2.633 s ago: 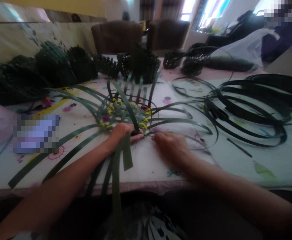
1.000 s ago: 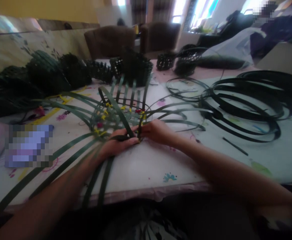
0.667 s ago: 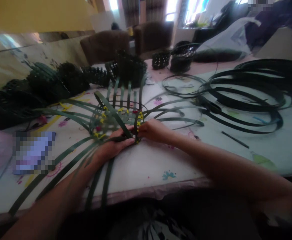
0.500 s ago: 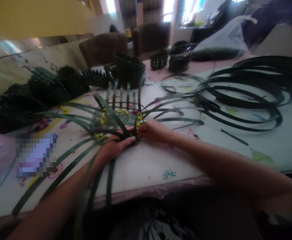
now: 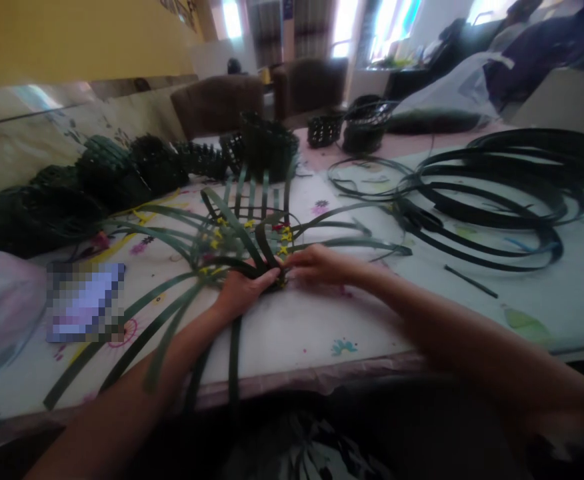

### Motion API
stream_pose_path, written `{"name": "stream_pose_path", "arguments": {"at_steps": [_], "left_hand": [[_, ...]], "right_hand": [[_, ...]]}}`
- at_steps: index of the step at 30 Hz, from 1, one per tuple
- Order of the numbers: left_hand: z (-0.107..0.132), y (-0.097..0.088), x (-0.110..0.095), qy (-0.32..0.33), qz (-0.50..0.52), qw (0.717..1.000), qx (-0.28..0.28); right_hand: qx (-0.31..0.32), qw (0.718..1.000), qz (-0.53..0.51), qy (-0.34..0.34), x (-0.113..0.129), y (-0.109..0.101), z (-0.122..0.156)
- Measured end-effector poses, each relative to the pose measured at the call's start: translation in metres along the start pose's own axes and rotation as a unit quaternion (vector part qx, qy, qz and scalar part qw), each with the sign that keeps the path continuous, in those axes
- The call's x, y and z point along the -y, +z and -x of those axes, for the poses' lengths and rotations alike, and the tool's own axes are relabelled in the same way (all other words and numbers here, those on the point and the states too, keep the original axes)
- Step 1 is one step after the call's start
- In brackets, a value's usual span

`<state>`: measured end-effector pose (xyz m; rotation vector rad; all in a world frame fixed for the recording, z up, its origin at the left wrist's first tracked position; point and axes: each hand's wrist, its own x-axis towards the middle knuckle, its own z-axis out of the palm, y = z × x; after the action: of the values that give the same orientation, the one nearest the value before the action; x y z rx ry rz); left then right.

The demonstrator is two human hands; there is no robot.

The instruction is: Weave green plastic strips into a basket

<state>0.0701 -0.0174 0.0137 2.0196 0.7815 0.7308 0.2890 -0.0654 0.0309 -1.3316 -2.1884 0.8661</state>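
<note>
Fingers of the left hand (image 5: 245, 287) clamped on strips (image 5: 235, 224)

The strips are pinned at the near right corner of the weave (image 5: 226, 245), on the table (image 5: 292, 330), presumably so that springing open is prevented. At that corner the right hand (image 5: 319, 265) is held, fingers curled; whether anything is gripped cannot be told. Both forearms (image 5: 447, 333) are angled inward.

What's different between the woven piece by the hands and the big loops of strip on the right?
The woven base has strips crossing each other; the coiled strips lie in loose, round loops. Yellow ties mark the woven base's edges, but none show on the coiled strips. The left hand holds the woven base, while no hand touches the coiled strips. Both show flat, green strips.
</note>
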Motion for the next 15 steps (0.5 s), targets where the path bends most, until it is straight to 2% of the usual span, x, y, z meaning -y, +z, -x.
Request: {"name": "stream_pose_path", "arguments": {"at_steps": [2,4,6,7,10,15], "left_hand": [[0.001,0.001,0.002,-0.007,0.011,1.0,-0.009],[0.002,0.002,0.004,-0.021,0.02,0.999,-0.016],[0.003,0.003,0.006,-0.03,0.023,0.999,-0.021],[0.003,0.003,0.007,-0.032,0.022,0.999,-0.021],[0.003,0.004,0.01,-0.027,0.024,0.999,-0.018],[0.003,0.003,0.011,-0.019,0.021,0.999,-0.013]], "right_hand": [[-0.013,0.999,0.037,0.02,0.007,-0.002,0.01],[-0.067,0.985,0.142,0.077,0.019,-0.002,0.02],[-0.094,0.949,0.275,0.122,0.037,0.0,0.029],[-0.086,0.929,0.337,0.128,0.046,0.0,0.032],[-0.016,0.883,0.46,0.092,0.068,-0.007,0.028],[0.08,0.846,0.527,-0.02,0.076,-0.033,-0.009]]}}
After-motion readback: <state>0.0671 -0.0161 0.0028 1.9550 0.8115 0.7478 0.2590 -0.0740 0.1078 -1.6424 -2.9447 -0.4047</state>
